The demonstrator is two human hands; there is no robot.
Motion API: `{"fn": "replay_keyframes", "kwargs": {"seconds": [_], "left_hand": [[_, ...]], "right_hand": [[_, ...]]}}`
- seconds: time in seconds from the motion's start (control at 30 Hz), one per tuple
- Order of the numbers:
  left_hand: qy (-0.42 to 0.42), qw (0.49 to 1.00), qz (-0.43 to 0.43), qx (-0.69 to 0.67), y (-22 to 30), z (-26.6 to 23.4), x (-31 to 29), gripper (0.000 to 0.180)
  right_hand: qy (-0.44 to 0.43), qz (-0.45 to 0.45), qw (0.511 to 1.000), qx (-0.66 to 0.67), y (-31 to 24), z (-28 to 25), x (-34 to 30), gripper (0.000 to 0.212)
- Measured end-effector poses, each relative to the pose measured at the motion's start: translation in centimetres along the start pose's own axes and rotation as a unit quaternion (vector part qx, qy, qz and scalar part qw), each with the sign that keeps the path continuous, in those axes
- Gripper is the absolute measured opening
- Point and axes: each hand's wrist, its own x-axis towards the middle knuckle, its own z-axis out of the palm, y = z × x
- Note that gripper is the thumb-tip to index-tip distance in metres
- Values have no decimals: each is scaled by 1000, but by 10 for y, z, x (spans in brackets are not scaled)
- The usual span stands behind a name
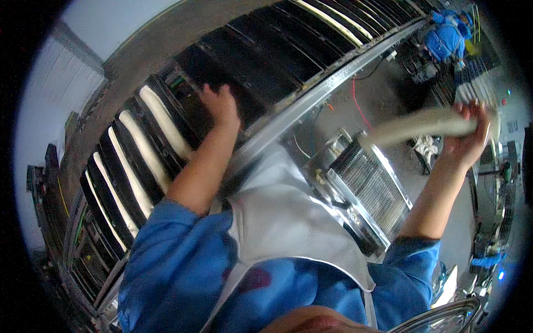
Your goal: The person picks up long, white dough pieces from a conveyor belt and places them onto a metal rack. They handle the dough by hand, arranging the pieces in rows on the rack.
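My right hand point(468, 136) is closed round one end of a long pale dough strip point(425, 125). The strip is smeared by motion and stretches leftward above a metal mesh conveyor point(369, 186). Out over the black slotted trays point(250, 61) on the left reaches my left hand point(220, 105), fingers apart and holding nothing. Beside my left forearm several long dough strips point(141, 147) lie one to a slot. Farther along, toward the upper right, more strips point(333, 23) rest in the slots.
A metal rail point(316, 86) edges the trays on my side. The mesh conveyor stands close to my white apron point(294, 222). At the far right another person in blue point(446, 38) works near dark racks. A red cable point(361, 105) hangs beyond the rail.
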Motion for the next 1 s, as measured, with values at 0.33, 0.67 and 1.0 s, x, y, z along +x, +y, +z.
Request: {"fn": "replay_keyframes", "kwargs": {"seconds": [0.33, 0.67, 1.0], "left_hand": [[76, 996, 39, 17, -28, 24, 53, 60], [26, 1000, -1, 8, -45, 42, 32, 62], [76, 992, 65, 79, -70, 74, 45, 56]], "right_hand": [[-267, 174, 913, 255, 174, 239, -42, 26], [-426, 113, 840, -316, 333, 141, -115, 14], [-529, 257, 706, -396, 407, 168, -150, 28]]}}
